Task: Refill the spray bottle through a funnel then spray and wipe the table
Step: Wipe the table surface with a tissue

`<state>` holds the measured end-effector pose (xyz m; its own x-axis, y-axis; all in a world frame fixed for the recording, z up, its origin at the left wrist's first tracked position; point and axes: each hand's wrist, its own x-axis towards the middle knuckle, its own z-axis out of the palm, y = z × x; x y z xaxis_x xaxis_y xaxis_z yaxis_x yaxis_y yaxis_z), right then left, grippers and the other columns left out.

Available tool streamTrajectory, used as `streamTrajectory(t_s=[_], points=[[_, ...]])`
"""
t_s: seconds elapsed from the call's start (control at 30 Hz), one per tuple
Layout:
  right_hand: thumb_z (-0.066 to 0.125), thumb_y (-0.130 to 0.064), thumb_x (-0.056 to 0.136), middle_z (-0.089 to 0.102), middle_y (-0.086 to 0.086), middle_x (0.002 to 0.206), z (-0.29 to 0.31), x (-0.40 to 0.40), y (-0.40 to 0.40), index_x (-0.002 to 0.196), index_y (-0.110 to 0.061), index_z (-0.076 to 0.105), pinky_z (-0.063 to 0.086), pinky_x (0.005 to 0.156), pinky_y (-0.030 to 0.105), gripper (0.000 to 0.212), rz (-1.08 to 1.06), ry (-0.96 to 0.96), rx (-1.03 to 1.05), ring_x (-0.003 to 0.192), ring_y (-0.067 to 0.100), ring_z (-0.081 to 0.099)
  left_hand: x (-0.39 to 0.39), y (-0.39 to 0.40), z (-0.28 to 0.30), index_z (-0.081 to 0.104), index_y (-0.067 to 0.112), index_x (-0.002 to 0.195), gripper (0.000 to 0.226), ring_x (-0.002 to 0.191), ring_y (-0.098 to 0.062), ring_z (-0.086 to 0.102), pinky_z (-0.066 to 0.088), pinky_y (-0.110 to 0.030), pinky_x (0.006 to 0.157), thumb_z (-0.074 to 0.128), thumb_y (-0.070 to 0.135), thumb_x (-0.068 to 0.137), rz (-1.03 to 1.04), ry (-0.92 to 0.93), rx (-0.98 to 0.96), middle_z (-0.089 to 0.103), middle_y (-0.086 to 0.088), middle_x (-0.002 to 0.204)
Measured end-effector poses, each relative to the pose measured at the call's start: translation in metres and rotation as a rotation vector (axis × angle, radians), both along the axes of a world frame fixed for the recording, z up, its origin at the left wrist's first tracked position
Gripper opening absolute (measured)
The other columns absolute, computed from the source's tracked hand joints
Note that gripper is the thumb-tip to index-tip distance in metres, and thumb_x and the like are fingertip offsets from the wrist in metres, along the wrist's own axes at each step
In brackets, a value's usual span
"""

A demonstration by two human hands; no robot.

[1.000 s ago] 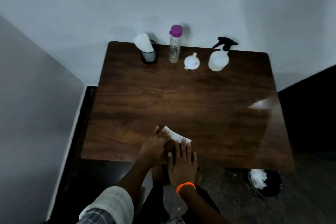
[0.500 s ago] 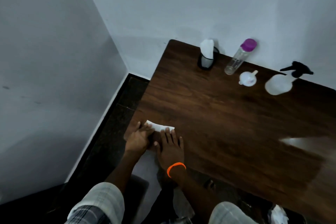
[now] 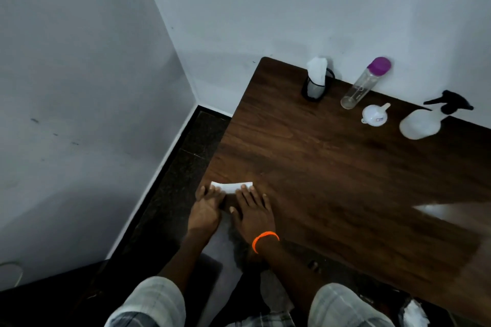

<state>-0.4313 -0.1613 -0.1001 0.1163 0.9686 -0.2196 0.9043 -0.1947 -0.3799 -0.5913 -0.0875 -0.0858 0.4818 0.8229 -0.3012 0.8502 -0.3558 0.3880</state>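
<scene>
One table (image 3: 332,180), two bottles — spray bottle (image 3: 422,122) and purple-capped bottle (image 3: 365,85) — one funnel (image 3: 374,115), two hands: left hand (image 3: 206,210), right hand (image 3: 255,214).

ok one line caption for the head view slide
Both hands, left hand and right hand, press a white tissue flat on the wooden table.

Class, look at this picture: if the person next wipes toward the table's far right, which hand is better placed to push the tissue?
Probably the right hand: it lies on the tissue's right end, toward that side; the left hand would cross over.

Both hands (image 3: 231,210) press a tissue (image 3: 231,186) flat at the table's (image 3: 332,180) near left corner.
</scene>
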Motion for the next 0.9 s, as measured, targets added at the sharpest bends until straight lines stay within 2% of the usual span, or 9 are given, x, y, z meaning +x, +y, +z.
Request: streamTrajectory(t_s=[0.07,0.2,0.33,0.47,0.6,0.67,0.8,0.9], points=[[0.043,-0.054,0.097,0.044,-0.006,0.157,0.0,0.007,-0.018,0.144,-0.027,0.054,0.017,0.118,0.044,0.056,-0.015,-0.011,0.006,0.146,0.017,0.04,0.007,-0.014,0.005,0.077,0.006,0.108,0.05,0.107,-0.034,0.071,0.006,-0.018,0.119,0.04,0.019,0.077,-0.068,0.037,0.024,0.075,-0.015,0.113],[0.038,-0.053,0.1,0.04,-0.007,0.16,-0.002,0.027,-0.059,0.148,-0.028,0.049,0.017,0.119,0.042,0.055,-0.055,-0.033,0.002,0.148,0.015,0.036,0.028,-0.039,0.014,0.076,0.002,0.109,0.049,0.107,-0.032,0.072,0.011,-0.031,0.122,0.041,0.018,0.078,-0.244,0.099,0.103,0.074,-0.015,0.113],[0.037,-0.051,0.102,0.035,-0.008,0.162,-0.001,0.055,-0.097,0.151,-0.029,0.044,0.016,0.12,0.043,0.054,-0.107,-0.063,-0.038,0.151,0.015,0.031,0.064,-0.061,0.031,0.077,0.006,0.105,0.054,0.105,-0.029,0.073,0.032,-0.038,0.114,0.036,0.025,0.076,-0.4,0.126,0.067,0.076,-0.014,0.109],[0.036,-0.05,0.102,0.032,-0.01,0.163,0.0,0.084,-0.138,0.153,-0.032,0.041,0.017,0.12,0.043,0.055,-0.22,-0.088,-0.073,0.152,0.013,0.028,0.103,-0.08,0.028,0.076,0.005,0.109,0.055,0.111,-0.032,0.07,0.026,-0.04,0.113,0.039,0.032,0.079,-0.527,0.144,0.004,0.074,-0.015,0.113],[0.033,-0.051,0.101,0.035,-0.008,0.161,0.001,0.111,-0.178,0.151,-0.029,0.045,0.019,0.119,0.042,0.056,-0.365,-0.102,-0.097,0.15,0.013,0.032,0.149,-0.101,0.02,0.074,0.006,0.113,0.056,0.118,-0.032,0.066,0.03,-0.044,0.114,0.044,0.039,0.081,-0.667,0.203,-0.072,0.073,-0.014,0.118],[0.036,-0.051,0.1,0.034,-0.008,0.161,0.001,0.124,-0.195,0.151,-0.029,0.045,0.019,0.119,0.042,0.056,-0.442,-0.108,-0.111,0.15,0.012,0.032,0.172,-0.109,0.012,0.073,0.005,0.116,0.055,0.119,-0.033,0.065,0.021,-0.045,0.118,0.046,0.038,0.081,-0.75,0.229,-0.085,0.072,-0.015,0.12],[0.036,-0.051,0.1,0.034,-0.008,0.161,0.002,0.152,-0.225,0.152,-0.029,0.044,0.021,0.119,0.042,0.057,-0.62,-0.127,-0.15,0.15,0.012,0.03,0.225,-0.125,0.006,0.075,0.009,0.115,0.054,0.121,-0.029,0.065,0.025,-0.047,0.114,0.039,0.031,0.082,-0.977,0.262,0.008,0.073,-0.009,0.12],[0.035,-0.053,0.098,0.038,-0.006,0.16,0.005,0.18,-0.236,0.15,-0.028,0.047,0.023,0.117,0.042,0.058,-0.707,-0.139,-0.165,0.149,0.013,0.034,0.27,-0.134,0.013,0.076,0.015,0.116,0.057,0.123,-0.024,0.064,0.024,-0.048,0.121,0.03,0.028,0.084,-1.051,0.253,0.052,0.074,-0.002,0.119]])
